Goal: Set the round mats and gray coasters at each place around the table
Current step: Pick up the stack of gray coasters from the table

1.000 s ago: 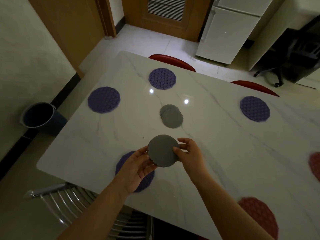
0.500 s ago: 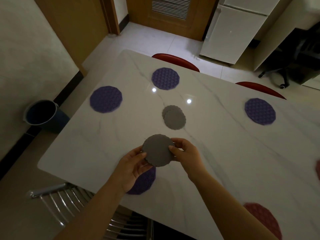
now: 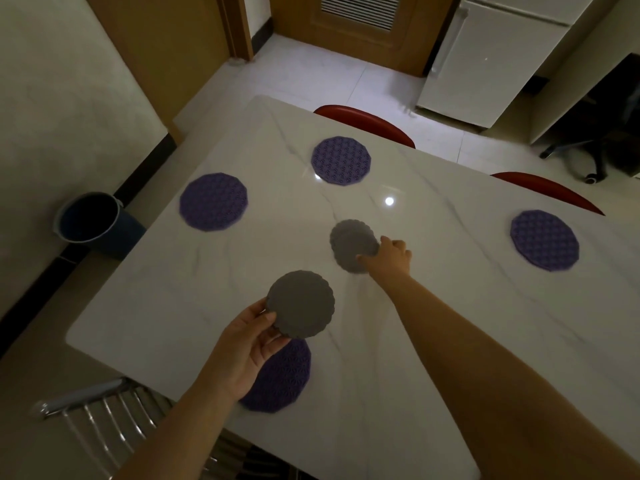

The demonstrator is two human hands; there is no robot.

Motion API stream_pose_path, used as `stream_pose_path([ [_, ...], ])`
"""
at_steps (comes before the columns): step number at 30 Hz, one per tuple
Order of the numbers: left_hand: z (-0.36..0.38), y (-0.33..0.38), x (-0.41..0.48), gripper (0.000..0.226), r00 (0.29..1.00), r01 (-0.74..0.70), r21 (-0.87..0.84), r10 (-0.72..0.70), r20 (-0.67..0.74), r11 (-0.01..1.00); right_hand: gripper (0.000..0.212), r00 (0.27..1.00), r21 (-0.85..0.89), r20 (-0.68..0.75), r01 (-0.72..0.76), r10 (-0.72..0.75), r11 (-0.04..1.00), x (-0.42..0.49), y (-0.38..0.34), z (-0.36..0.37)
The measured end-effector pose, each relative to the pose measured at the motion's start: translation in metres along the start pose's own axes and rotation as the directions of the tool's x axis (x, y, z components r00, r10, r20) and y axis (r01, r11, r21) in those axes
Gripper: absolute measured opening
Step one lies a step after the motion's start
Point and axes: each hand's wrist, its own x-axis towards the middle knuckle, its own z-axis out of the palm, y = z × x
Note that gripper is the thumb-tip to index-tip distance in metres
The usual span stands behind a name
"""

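My left hand (image 3: 247,344) holds a gray scalloped coaster (image 3: 301,303) above the near purple round mat (image 3: 282,375), which is partly hidden under hand and coaster. My right hand (image 3: 389,256) reaches out to the small stack of gray coasters (image 3: 351,242) in the middle of the white marble table (image 3: 156,306); its fingers touch the stack's near right edge. Three more purple mats lie at the far left (image 3: 213,201), the far middle (image 3: 341,160) and the right (image 3: 544,239).
Two red chair backs (image 3: 367,121) (image 3: 550,190) stand along the far side. A metal chair (image 3: 104,410) is at the near left corner. A dark bucket (image 3: 91,220) sits on the floor left of the table, a white fridge (image 3: 485,60) behind.
My right hand let go of the held coaster and reached forward to the coaster stack. My left hand keeps the coaster alone. The view shifted a little left.
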Motion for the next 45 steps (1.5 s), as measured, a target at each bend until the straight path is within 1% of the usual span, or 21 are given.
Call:
stream_pose_path([
  [2,-0.002,0.000,0.002,0.043,1.000,0.004,-0.001,-0.004,-0.008,1.000,0.073,1.000,-0.072,0.016,-0.011,0.012,0.997,0.008,-0.004,0.005],
  [4,-0.002,0.000,0.004,0.042,1.000,0.004,0.000,-0.004,-0.020,1.000,0.078,1.000,-0.109,0.015,-0.017,0.019,0.994,0.012,-0.006,0.013],
  [7,0.000,0.000,0.005,0.041,1.000,0.006,0.000,-0.006,-0.027,1.000,0.082,0.998,-0.087,-0.064,-0.005,-0.001,0.996,0.012,-0.003,0.021],
  [11,0.004,0.001,0.006,0.041,1.000,0.014,0.013,-0.014,-0.027,1.000,0.080,0.978,-0.085,-0.185,0.084,-0.098,0.993,0.006,0.000,0.026],
  [13,0.007,0.001,0.006,0.041,1.000,0.013,0.016,-0.013,-0.024,1.000,0.068,0.948,-0.052,-0.291,0.122,-0.132,0.991,-0.003,-0.001,0.026],
  [15,0.009,0.000,0.005,0.042,1.000,0.012,0.013,-0.012,-0.013,1.000,0.043,0.920,0.047,-0.363,0.174,-0.146,0.984,-0.014,-0.002,0.020],
  [17,0.009,0.000,0.003,0.044,1.000,0.018,0.011,-0.018,0.003,1.000,0.019,0.938,0.236,-0.329,0.197,-0.113,0.951,-0.029,-0.001,0.010],
  [18,0.010,0.000,0.002,0.045,1.000,0.021,0.013,-0.021,0.009,1.000,0.012,0.948,0.324,-0.303,0.202,-0.100,0.924,-0.037,0.000,0.004],
  [20,0.010,-0.001,0.000,0.046,1.000,0.023,0.016,-0.023,0.012,1.000,0.011,0.953,0.470,-0.295,0.213,-0.075,0.857,-0.055,0.006,-0.011],
  [22,0.011,-0.002,-0.001,0.045,1.000,0.024,0.012,-0.024,0.016,1.000,0.013,0.954,0.620,-0.297,0.229,-0.045,0.750,-0.074,0.010,-0.026],
  [23,0.012,-0.002,-0.002,0.045,1.000,0.024,0.008,-0.024,0.020,1.000,0.012,0.960,0.698,-0.277,0.226,-0.035,0.679,-0.084,0.012,-0.034],
  [25,0.012,-0.004,-0.004,0.046,0.999,0.030,0.005,-0.030,0.029,1.000,0.011,0.984,0.834,-0.174,0.173,-0.048,0.523,-0.104,0.016,-0.043],
  [26,0.013,-0.005,-0.005,0.046,0.999,0.035,0.007,-0.035,0.034,0.999,0.010,0.991,0.876,-0.106,0.133,-0.083,0.465,-0.114,0.019,-0.045],
  [28,0.013,-0.008,-0.007,0.046,0.998,0.043,0.011,-0.044,0.046,0.999,0.010,0.985,0.905,0.018,0.056,-0.170,0.421,-0.132,0.023,-0.041],
  [30,0.015,-0.012,-0.008,0.045,0.998,0.049,0.020,-0.050,0.049,0.999,0.011,0.974,0.908,0.096,-0.001,-0.206,0.418,-0.144,0.027,-0.030],
  [32,0.017,-0.015,-0.009,0.047,0.997,0.056,0.027,-0.057,0.057,0.998,0.014,0.977,0.903,0.122,-0.036,-0.175,0.429,-0.151,0.029,-0.018],
  [36,0.021,-0.020,-0.011,0.048,0.993,0.068,0.039,-0.072,0.091,0.997,0.016,0.998,0.853,0.012,0.023,-0.063,0.521,-0.159,0.033,0.001],
  [38,0.021,-0.023,-0.012,0.048,0.992,0.072,0.031,-0.075,0.105,0.997,0.015,0.999,0.823,-0.021,0.036,-0.033,0.567,-0.162,0.035,0.007],
  [42,0.021,-0.025,-0.013,0.047,0.989,0.078,0.027,-0.081,0.127,0.997,0.015,1.000,0.842,-0.010,0.022,-0.025,0.539,-0.166,0.035,0.010],
  [45,0.020,-0.025,-0.015,0.047,0.987,0.088,0.009,-0.089,0.134,0.996,0.016,0.998,0.790,-0.045,0.062,-0.043,0.610,-0.170,0.036,0.011],
])
